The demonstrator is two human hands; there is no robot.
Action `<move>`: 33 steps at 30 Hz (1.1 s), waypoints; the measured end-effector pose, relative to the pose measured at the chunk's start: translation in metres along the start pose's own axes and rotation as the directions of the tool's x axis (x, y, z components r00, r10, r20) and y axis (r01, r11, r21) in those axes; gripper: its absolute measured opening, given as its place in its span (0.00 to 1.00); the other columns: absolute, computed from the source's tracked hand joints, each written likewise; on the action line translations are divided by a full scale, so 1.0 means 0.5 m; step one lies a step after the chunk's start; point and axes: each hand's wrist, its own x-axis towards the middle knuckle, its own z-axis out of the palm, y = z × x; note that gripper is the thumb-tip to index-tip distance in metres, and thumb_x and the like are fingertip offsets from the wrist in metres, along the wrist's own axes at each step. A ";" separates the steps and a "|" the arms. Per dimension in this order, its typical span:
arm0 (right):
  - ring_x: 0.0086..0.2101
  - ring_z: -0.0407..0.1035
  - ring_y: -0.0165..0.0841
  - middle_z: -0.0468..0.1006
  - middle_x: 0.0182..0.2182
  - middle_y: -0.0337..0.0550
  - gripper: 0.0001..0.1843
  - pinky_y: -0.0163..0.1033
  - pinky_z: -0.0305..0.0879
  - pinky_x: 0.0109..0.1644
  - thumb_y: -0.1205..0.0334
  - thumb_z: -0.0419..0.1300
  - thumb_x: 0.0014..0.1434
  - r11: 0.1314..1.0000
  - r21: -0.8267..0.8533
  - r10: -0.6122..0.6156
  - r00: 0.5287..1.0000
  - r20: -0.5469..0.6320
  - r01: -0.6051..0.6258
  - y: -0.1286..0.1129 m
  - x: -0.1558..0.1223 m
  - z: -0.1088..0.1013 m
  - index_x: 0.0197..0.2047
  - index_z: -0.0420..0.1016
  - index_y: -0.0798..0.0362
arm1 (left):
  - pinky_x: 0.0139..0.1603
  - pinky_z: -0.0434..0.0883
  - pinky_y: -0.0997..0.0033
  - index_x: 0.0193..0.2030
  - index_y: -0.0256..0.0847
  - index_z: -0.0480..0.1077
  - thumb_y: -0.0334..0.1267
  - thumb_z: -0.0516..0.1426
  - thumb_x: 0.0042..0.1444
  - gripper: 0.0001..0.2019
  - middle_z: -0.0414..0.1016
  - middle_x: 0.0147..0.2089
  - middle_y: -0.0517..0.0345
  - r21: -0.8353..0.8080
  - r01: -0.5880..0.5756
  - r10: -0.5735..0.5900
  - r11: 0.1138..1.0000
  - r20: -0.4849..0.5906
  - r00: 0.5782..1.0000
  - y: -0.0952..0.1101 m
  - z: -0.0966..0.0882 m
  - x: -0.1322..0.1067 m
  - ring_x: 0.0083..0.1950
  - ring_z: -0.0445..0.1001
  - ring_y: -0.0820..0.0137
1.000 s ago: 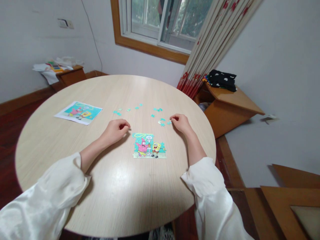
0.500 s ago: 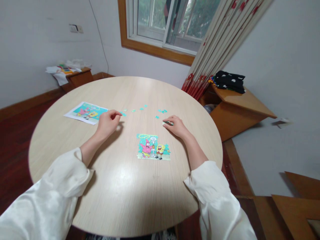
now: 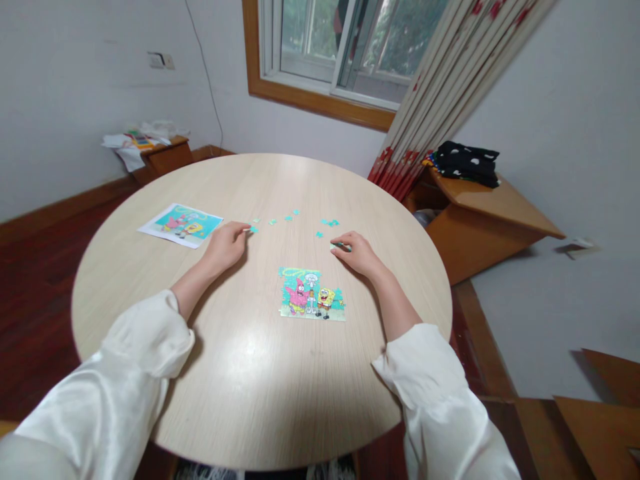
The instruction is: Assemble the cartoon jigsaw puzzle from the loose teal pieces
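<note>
My left hand [image 3: 229, 248] reaches over the table with fingers drawn together, its fingertips on a small turquoise puzzle piece [image 3: 255, 230]. My right hand [image 3: 356, 255] rests at the right with thumb and fingers closed around a pale green puzzle piece [image 3: 333, 247], mostly hidden by the fingers. Between my forearms lies a partly assembled jigsaw puzzle [image 3: 300, 293] with pink, pale and yellow cartoon figures; its upper right corner is open. Several loose turquoise and pale pieces [image 3: 289, 219] lie beyond it, and one piece [image 3: 319, 235] sits near my right fingertips.
A printed reference picture [image 3: 181, 225] lies at the left, partly behind my left hand. Everything rests on a round wooden table [image 3: 240, 393]. Beyond its right edge stands a wooden cabinet [image 3: 480, 220] with black patterned cloth [image 3: 467, 163] on top. A curtain [image 3: 425, 113] hangs by the window.
My left hand has lowered and its fingertips have come onto the turquoise piece. My right hand keeps its grip in nearly the same place. The whole view has shifted slightly.
</note>
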 end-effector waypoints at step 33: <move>0.39 0.70 0.36 0.75 0.39 0.46 0.11 0.45 0.66 0.50 0.63 0.62 0.54 0.999 0.034 -0.027 1.000 -0.012 0.028 0.007 0.000 0.003 0.41 0.80 0.52 | 0.49 0.54 0.51 0.43 0.37 0.76 0.32 0.48 0.59 0.16 0.75 0.48 0.41 0.370 -0.161 0.101 0.915 0.178 0.979 0.085 0.037 0.016 0.51 0.66 0.52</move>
